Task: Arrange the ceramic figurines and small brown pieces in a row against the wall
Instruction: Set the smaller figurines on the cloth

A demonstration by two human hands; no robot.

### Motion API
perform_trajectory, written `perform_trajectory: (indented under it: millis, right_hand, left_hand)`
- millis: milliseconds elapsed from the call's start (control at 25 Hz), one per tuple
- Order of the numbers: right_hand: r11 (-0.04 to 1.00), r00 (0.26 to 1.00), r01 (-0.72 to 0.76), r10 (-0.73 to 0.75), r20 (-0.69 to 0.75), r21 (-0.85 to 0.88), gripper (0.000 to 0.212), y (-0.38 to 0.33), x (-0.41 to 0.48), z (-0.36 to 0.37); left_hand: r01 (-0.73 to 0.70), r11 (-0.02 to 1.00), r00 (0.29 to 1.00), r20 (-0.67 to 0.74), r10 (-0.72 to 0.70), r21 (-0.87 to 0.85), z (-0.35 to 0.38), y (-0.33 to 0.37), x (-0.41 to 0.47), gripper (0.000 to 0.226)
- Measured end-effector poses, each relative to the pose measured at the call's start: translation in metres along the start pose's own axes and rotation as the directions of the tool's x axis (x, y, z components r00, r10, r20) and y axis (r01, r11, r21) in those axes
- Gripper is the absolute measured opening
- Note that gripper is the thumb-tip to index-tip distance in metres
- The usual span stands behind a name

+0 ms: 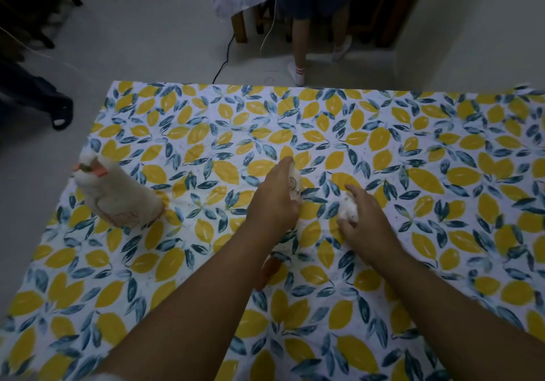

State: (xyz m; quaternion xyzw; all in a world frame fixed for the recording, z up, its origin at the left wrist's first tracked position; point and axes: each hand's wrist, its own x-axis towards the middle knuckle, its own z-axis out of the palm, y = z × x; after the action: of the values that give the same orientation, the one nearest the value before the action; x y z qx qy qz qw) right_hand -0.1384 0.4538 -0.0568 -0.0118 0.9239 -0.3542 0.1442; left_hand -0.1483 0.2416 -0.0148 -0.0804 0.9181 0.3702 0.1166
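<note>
Three white figurines on the tablecloth [442, 150]: large figurine [118, 195] free, small figurine [295, 184] in left hand [274, 203], another figurine [349, 211] in right hand [365, 218].

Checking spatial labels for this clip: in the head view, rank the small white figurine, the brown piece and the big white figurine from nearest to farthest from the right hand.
1. small white figurine, under the right hand
2. brown piece, near side, between the forearms
3. big white figurine, far left

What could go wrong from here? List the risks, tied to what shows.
1. The large white figurine stands near the table's left edge; a tug on the loose tablecloth might topple it off.
2. The left hand and right hand each grip a small white figurine close together; the pieces could knock.
</note>
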Motion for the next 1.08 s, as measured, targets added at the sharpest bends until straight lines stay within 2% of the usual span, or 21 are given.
perform_trajectory:
  millis: [120,240,360,480,720,960,1080]
  right_hand:
    - [0.989,0.988,0.133,-0.126,0.093,-0.066,0.059,-0.036,0.001,0.028]
    - [0.986,0.981,0.160,-0.154,0.118,-0.049,0.060,-0.079,0.002,0.063]
    - [0.987,0.984,0.152,-0.147,0.101,-0.046,0.064,-0.113,0.005,0.090]
    - [0.989,0.988,0.117,-0.107,0.113,-0.088,0.066,-0.128,0.004,0.109]
    - [0.993,0.999,0.049,-0.047,0.022,-0.107,0.060,-0.131,-0.006,0.119]
    - [0.993,1.000,0.019,-0.018,0.010,-0.113,0.064,-0.127,-0.020,0.120]
    - [1.000,1.000,0.009,-0.008,0.029,-0.030,0.071,-0.132,-0.024,0.113]
  left_hand:
    - [0.098,0.993,0.990,-0.105,-0.090,0.072,-0.026,-0.037,-0.024,0.085]
    - [0.177,0.975,0.978,-0.137,-0.158,0.134,-0.057,-0.075,-0.038,0.083]
    - [0.130,0.990,0.981,-0.152,-0.120,0.057,-0.072,-0.093,-0.046,0.076]
    - [0.057,0.997,0.981,-0.186,-0.047,0.050,-0.069,-0.098,-0.052,0.068]
    - [0.036,0.999,0.988,-0.148,-0.030,0.036,-0.066,-0.105,-0.051,0.066]
    - [0.089,0.993,0.989,-0.125,-0.079,0.077,-0.066,-0.102,-0.053,0.070]
    - [0.067,0.996,0.989,-0.136,-0.059,0.052,-0.073,-0.099,-0.056,0.068]
